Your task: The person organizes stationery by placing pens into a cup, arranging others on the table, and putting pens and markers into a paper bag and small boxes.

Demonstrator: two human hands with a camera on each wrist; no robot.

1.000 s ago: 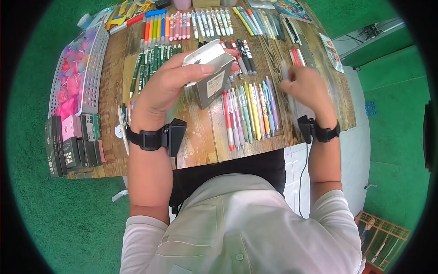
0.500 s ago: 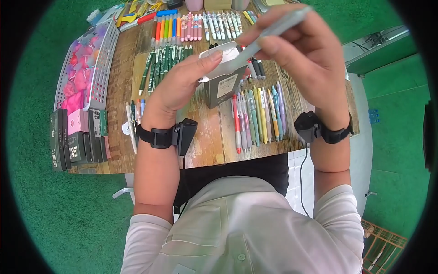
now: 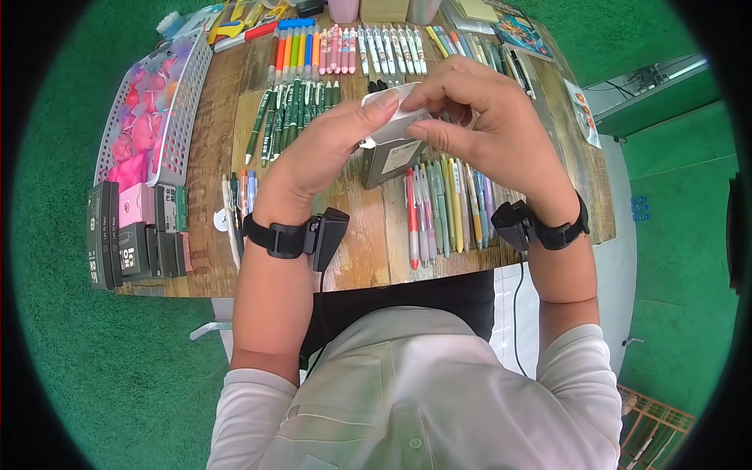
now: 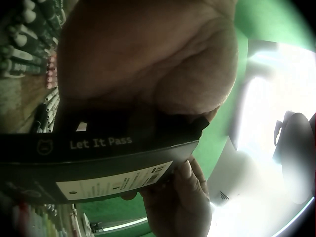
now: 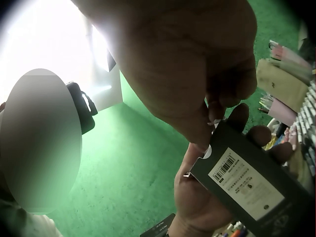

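Note:
A dark cardboard box [image 3: 376, 167] with its white flap raised is gripped in my left hand [image 3: 325, 145], whose thumb lies along the opening. In the left wrist view the box [image 4: 101, 153] reads "Let It Pass" on one side. My right hand [image 3: 501, 125] is at the mouth of the box, thumb and forefinger bent by its rim. The right wrist view has its fingertips right at the open end of the box [image 5: 276, 197], near a small white bit; I cannot tell whether they pinch anything. Below lies a row of colourful pens [image 3: 450, 207].
Green pens [image 3: 294, 117], coloured markers [image 3: 294, 51], pink pens [image 3: 337, 48] and white pens [image 3: 392, 51] lie in rows. A white perforated basket [image 3: 184, 117] of pink items and several small boxes [image 3: 145, 235] stand at the left. A booklet [image 3: 525, 35] lies at the far right.
My right hand rose from the table's right side with a pale, translucent pen and brought it to the box opening. Now the pen no longer shows. My left hand keeps hold of the box.

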